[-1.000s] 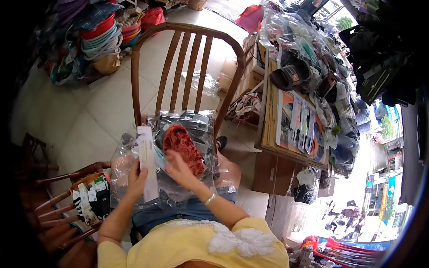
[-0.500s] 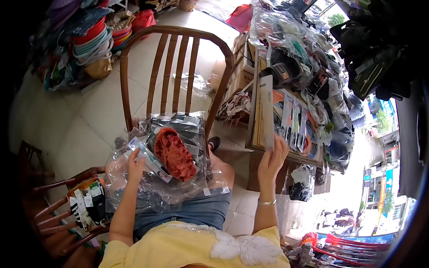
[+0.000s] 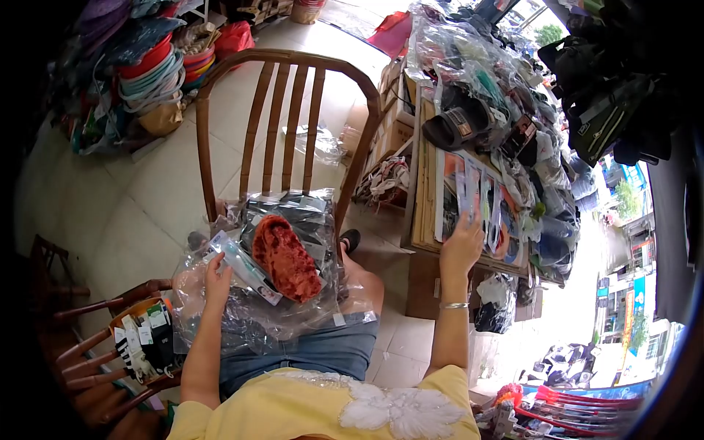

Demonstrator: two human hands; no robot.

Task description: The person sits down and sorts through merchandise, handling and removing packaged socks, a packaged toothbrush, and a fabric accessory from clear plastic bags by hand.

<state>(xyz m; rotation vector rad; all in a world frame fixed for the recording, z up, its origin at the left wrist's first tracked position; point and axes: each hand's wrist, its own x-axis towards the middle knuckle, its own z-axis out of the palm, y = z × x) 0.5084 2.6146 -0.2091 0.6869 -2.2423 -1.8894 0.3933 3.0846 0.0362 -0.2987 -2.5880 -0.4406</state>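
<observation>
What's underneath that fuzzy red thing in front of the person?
The fuzzy red thing lies on dark items and clear plastic, which show around its edges. Whatever sits directly beneath its middle is covered and cannot be seen.

Strong daylight is flooding in from the right, bleaching the street (image 3: 579,308) to near white. The pale floor (image 3: 125,213) is reflecting it softly, and the clear plastic (image 3: 235,315) is throwing scattered glints. Hanging bags (image 3: 616,110) at upper right are sinking into deep shadow. The wide lens is bowing straight lines outward, black is rounding off the corners, and the right hand (image 3: 460,248) is looking slightly blurred.
</observation>
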